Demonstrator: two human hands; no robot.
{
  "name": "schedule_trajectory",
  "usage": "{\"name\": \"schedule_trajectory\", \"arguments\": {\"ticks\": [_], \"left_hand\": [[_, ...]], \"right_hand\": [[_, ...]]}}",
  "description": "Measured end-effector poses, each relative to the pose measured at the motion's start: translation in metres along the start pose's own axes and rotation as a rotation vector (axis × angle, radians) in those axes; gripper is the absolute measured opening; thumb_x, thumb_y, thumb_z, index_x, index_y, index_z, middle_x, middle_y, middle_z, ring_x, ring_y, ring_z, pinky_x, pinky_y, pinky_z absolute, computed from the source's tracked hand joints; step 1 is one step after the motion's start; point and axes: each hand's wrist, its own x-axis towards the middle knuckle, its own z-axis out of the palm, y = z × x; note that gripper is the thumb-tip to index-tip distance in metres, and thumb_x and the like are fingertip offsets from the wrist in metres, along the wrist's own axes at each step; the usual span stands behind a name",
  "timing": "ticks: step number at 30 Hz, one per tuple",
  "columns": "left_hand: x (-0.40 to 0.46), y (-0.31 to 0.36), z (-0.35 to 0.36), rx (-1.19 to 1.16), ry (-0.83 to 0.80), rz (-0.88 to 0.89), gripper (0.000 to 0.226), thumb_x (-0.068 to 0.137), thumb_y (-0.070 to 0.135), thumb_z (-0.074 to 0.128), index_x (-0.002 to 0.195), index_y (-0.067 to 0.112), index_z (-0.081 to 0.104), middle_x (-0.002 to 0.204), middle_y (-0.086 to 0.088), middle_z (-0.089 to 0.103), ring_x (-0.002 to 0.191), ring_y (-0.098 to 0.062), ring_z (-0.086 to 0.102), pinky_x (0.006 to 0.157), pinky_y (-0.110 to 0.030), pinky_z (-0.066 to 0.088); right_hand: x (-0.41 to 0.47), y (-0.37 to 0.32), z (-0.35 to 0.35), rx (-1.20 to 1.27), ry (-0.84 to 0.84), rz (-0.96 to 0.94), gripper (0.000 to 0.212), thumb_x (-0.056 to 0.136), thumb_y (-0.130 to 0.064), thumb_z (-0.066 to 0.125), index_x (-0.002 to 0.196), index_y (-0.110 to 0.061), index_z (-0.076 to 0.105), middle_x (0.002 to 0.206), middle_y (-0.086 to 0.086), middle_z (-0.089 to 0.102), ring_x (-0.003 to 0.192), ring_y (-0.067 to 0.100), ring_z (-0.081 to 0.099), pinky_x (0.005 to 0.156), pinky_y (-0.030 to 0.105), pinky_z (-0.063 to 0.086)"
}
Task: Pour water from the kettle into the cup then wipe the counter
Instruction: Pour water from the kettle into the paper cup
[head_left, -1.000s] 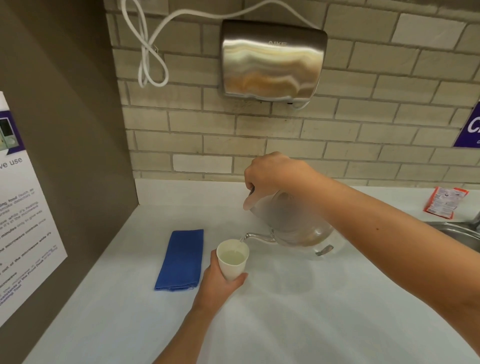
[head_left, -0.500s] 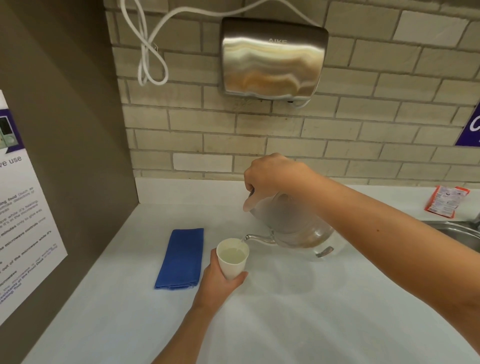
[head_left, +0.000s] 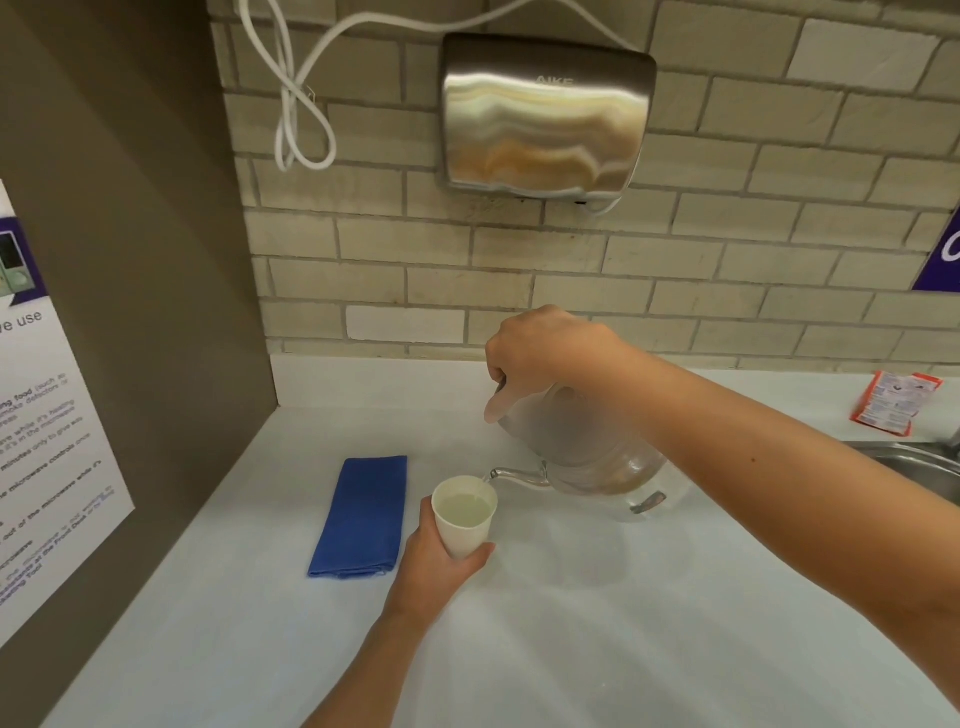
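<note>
The right hand (head_left: 545, 358) is tipping the clear kettle (head_left: 597, 452) by its handle, fingers wrapped tight, and the metal spout is sitting right over the rim of the white cup (head_left: 465, 514). The left hand (head_left: 436, 566) is holding that cup just above the worktop (head_left: 571, 649), fingers curled round its lower half. Compared with 1 second ago, almost nothing is shifting: same tilt, same grip, and the water in the cup is looking a touch higher, now well up toward the rim. So the pour is probably nearing its end, and overfilling is the risk. The folded blue cloth (head_left: 363, 517) is lying flat just left of the cup, waiting for the wipe.
</note>
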Motion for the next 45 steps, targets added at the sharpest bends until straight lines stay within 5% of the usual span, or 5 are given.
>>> {"name": "schedule_trajectory", "arguments": {"ticks": [14, 19, 26, 37, 45], "left_hand": [[-0.001, 0.002, 0.000, -0.002, 0.005, -0.001, 0.078, 0.060, 0.040, 0.083, 0.116, 0.041, 0.028, 0.100, 0.027, 0.048, 0.092, 0.001, 0.055, 0.058, -0.003, 0.041], [-0.001, 0.001, -0.001, -0.003, 0.011, -0.001, 0.078, 0.059, 0.039, 0.083, 0.116, 0.042, 0.029, 0.099, 0.028, 0.048, 0.091, 0.004, 0.054, 0.056, -0.001, 0.041], [-0.001, 0.000, -0.001, -0.014, 0.016, -0.003, 0.077, 0.057, 0.042, 0.083, 0.114, 0.044, 0.030, 0.099, 0.026, 0.051, 0.091, 0.006, 0.055, 0.056, -0.002, 0.044], [-0.001, 0.001, 0.000, -0.023, 0.006, 0.019, 0.078, 0.060, 0.038, 0.083, 0.117, 0.040, 0.030, 0.101, 0.027, 0.049, 0.094, 0.001, 0.055, 0.059, 0.001, 0.043], [-0.002, 0.003, -0.001, -0.012, 0.011, 0.015, 0.077, 0.059, 0.038, 0.083, 0.114, 0.041, 0.029, 0.099, 0.027, 0.048, 0.091, 0.004, 0.054, 0.056, -0.001, 0.043]], "right_hand": [[0.001, -0.004, 0.003, -0.026, 0.002, 0.024, 0.055, 0.074, -0.071, 0.054, 0.076, -0.016, 0.060, 0.058, -0.005, 0.043, 0.055, 0.015, 0.043, 0.048, 0.023, 0.027], [0.000, -0.005, 0.001, -0.020, -0.001, 0.023, 0.067, 0.075, -0.071, 0.054, 0.098, -0.011, 0.069, 0.061, -0.005, 0.044, 0.064, 0.019, 0.048, 0.047, 0.023, 0.027], [0.001, -0.006, 0.000, -0.042, -0.008, 0.014, 0.055, 0.076, -0.069, 0.055, 0.071, -0.014, 0.055, 0.059, -0.004, 0.043, 0.060, 0.018, 0.046, 0.049, 0.023, 0.029], [0.000, -0.011, 0.001, -0.017, -0.017, 0.022, 0.065, 0.076, -0.070, 0.054, 0.103, -0.013, 0.067, 0.079, -0.002, 0.055, 0.075, 0.021, 0.054, 0.052, 0.023, 0.033], [0.001, -0.013, 0.000, -0.058, -0.027, 0.014, 0.055, 0.076, -0.069, 0.055, 0.081, -0.015, 0.057, 0.064, -0.003, 0.047, 0.070, 0.022, 0.053, 0.052, 0.022, 0.034]]}}
